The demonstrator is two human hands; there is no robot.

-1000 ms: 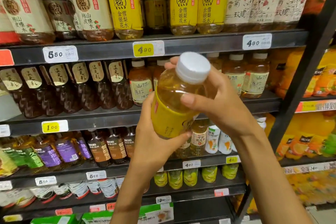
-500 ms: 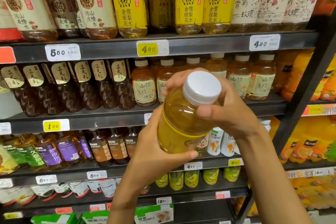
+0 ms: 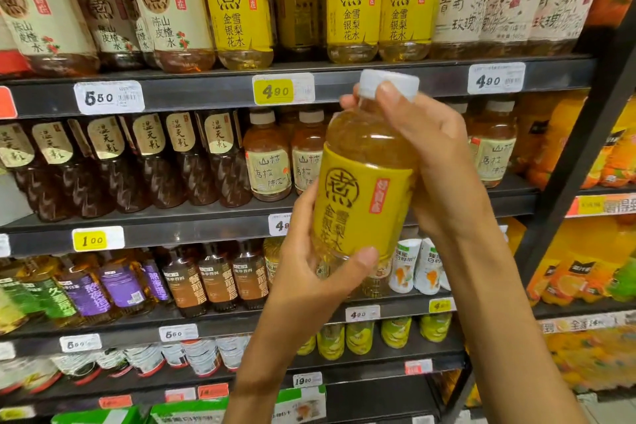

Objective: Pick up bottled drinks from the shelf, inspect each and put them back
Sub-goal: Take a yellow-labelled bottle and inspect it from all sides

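I hold a yellow-labelled bottle (image 3: 361, 189) of pale golden drink with a white cap, nearly upright, in front of the middle shelf. My left hand (image 3: 309, 272) cups its bottom, thumb across the lower front. My right hand (image 3: 433, 162) wraps its right side and neck, fingertips against the cap. The label faces me. Matching yellow bottles (image 3: 354, 7) stand on the top shelf (image 3: 206, 93), with a gap between them.
Dark shelves hold rows of bottled teas: dark brown bottles (image 3: 151, 162) at middle left, cream-labelled ones (image 3: 172, 10) at top. Price tags line the shelf edges. A black upright post (image 3: 578, 162) divides off orange juice bottles (image 3: 605, 155) on the right.
The bottle has been raised and tipped from leaning toward me to nearly upright, so its label now faces me. Both hands moved up and right with it.
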